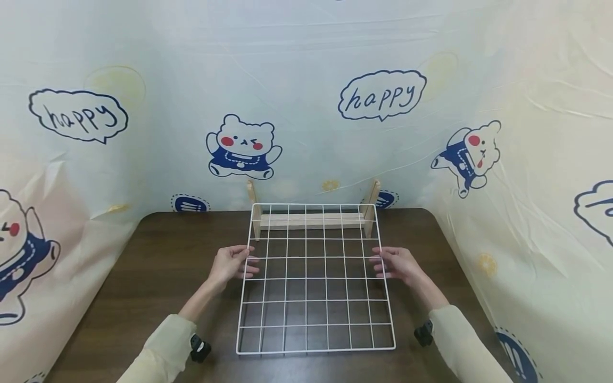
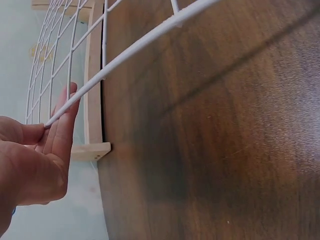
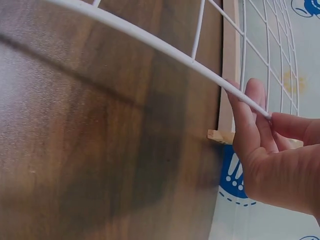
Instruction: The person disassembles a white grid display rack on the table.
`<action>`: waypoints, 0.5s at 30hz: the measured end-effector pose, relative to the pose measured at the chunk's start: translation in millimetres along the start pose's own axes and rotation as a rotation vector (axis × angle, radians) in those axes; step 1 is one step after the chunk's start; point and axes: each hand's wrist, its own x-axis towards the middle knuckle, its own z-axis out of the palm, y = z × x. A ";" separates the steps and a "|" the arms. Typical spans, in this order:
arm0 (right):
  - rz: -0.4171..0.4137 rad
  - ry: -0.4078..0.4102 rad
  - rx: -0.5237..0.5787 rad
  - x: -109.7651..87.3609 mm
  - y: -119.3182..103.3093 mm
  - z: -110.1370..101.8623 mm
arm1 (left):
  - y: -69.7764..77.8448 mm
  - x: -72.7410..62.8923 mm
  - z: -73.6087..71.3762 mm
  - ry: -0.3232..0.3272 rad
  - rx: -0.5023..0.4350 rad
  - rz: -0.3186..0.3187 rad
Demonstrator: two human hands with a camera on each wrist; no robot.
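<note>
A white wire grid panel [image 1: 306, 278] is held between my two hands, tilted with its far end raised above the table. My left hand [image 1: 233, 264] pinches the left edge wire, thumb on top and fingers beneath. On the opposite edge my right hand [image 1: 394, 263] pinches the wire in the same way. Behind the panel stands a light wooden stand [image 1: 311, 221] with two uprights and a crossbar. The panel's far edge overlaps the stand in the head view; whether they touch I cannot tell. In the left wrist view, the left hand [image 2: 55, 145] holds the white edge wire.
The dark brown wooden table [image 1: 158, 266] lies under everything. A pale cloth [image 1: 306, 64] printed with bears and "happy" bubbles hangs behind the table and along both sides. Small black devices sit at both wrists, the left one [image 1: 199, 349] and the right one [image 1: 423, 334].
</note>
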 end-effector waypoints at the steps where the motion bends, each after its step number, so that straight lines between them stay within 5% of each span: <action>1: -0.001 -0.002 -0.001 -0.2 1.5 0.5 | -1.5 -0.4 -0.1 -0.003 0.003 -0.003; 15: 0.022 -0.025 -0.002 -4.8 14.1 7.2 | -16.5 -6.1 0.7 -0.042 0.050 -0.044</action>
